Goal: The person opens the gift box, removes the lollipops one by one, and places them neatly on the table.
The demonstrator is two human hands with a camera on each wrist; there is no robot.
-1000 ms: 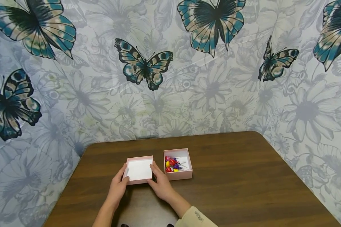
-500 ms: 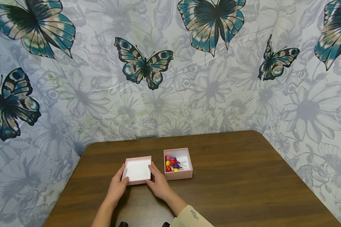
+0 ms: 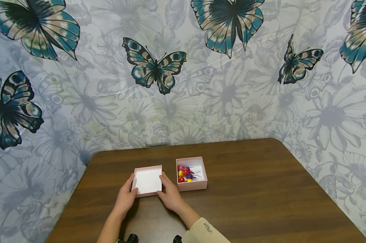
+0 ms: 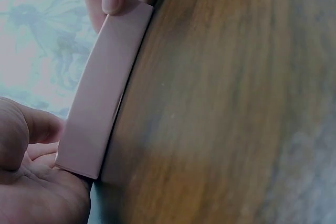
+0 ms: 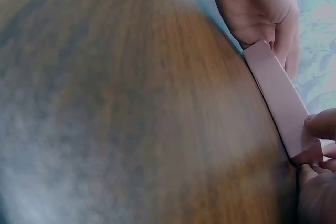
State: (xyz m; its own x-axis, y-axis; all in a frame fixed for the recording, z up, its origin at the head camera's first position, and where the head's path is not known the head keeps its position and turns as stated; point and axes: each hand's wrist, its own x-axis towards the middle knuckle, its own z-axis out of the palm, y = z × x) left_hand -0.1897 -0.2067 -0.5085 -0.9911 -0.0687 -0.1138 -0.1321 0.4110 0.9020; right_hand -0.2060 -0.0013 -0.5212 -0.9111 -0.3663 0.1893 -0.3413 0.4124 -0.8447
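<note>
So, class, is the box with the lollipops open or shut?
Open: from above, the box shows its lollipops and white inside, uncovered.

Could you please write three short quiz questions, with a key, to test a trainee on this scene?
1. How many hands hold the shallow pink lid?
2. Fill the gap: the deeper pink box contains colourful wrapped ____.
3. True or false: the shallow pink lid covers the deeper pink box.

Key:
1. Two: the left hand and the right hand, at opposite sides.
2. Lollipops.
3. False; the deeper pink box stands open, apart from the lid.
</note>
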